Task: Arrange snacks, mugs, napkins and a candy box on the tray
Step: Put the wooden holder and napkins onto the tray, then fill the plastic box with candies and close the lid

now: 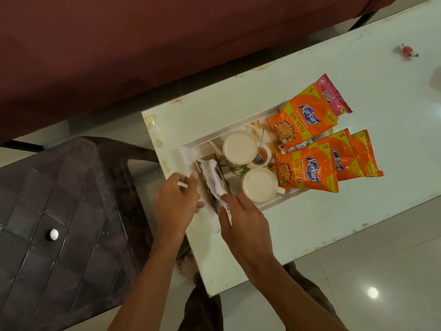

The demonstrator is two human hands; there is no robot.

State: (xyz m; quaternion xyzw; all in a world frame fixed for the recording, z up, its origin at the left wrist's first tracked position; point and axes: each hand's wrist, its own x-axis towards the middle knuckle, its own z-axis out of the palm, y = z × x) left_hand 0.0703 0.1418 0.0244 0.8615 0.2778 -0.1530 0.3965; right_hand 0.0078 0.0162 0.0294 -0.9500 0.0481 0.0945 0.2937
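Both hands work the white napkins (216, 180) at the tray's (188, 150) near end: the left hand (176, 201) pinches a fold, the right hand (241, 216) pins the paper with its fingertips. Soft, light, easily torn, it looks best held by its edges. Just beyond the right hand stand two mugs (260, 185) full of pale drink, then orange snack packets (307, 170) farther off
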